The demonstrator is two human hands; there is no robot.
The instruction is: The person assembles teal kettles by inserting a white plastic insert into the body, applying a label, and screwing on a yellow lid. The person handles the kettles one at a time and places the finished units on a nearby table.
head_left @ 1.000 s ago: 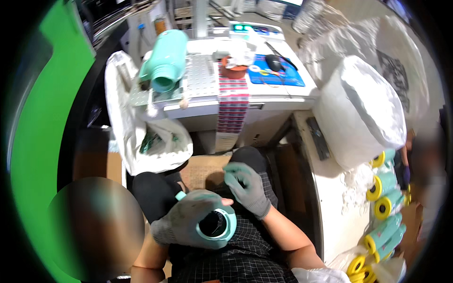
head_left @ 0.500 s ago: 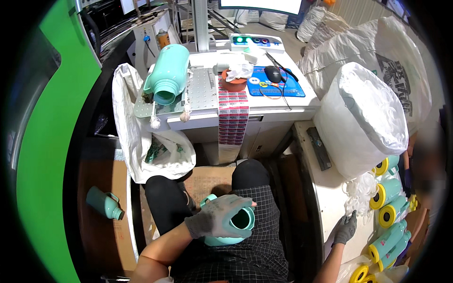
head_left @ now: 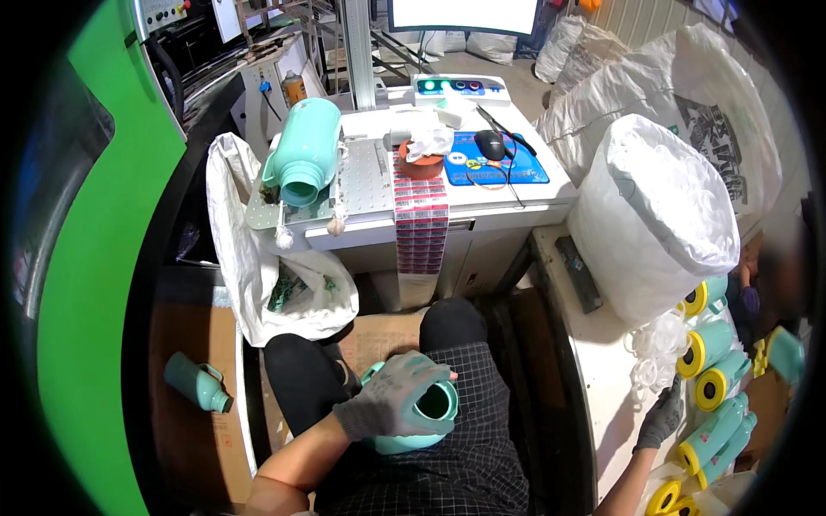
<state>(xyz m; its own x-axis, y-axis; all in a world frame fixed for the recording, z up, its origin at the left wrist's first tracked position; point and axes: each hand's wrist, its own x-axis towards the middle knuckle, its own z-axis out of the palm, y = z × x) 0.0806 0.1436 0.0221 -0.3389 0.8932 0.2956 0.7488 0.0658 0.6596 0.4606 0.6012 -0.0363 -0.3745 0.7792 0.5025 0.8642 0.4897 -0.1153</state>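
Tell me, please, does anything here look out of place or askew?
Yes. One teal flask shell lies alone on its side on the brown cardboard floor at the left, apart from the stacked teal shells at the right. Another shell lies tipped on the white machine table.

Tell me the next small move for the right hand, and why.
Probably close the right hand on the nearest teal flask. It reaches, gloved and empty, toward the stack of flasks low on the right, while the left hand steadies an open-mouthed flask shell on the lap.
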